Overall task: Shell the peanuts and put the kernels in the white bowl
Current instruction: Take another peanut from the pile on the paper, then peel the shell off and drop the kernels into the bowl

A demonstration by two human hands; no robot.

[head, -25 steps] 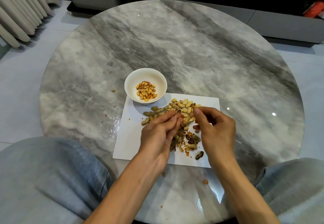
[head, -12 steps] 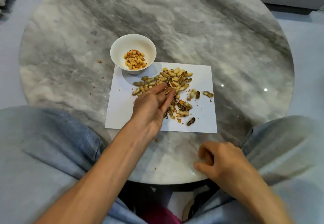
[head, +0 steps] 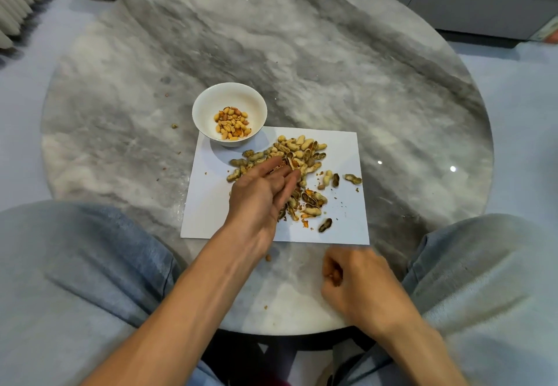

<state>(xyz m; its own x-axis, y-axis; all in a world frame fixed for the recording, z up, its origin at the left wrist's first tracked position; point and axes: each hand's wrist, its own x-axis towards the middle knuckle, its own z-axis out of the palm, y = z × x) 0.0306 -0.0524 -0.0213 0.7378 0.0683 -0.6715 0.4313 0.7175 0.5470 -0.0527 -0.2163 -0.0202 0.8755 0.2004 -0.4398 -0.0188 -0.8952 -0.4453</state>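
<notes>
While the white bowl (head: 208,108) holds some kernels (head: 232,122), plenty of unshelled peanuts (head: 290,151) sit under the left hand (head: 262,197), fingers loosely spread. Right hand (head: 359,283) curls round something small.

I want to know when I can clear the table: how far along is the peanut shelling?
Partly done. The white bowl holds a small heap of kernels. The left hand reaches into the peanut pile; the right hand seems to hold something small. Many whole peanuts remain on the paper.

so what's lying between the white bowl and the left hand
In the head view, a short strip of white paper, then unshelled peanuts from the pile, lie between the white bowl and the left hand, whose fingers reach into that pile.
</notes>
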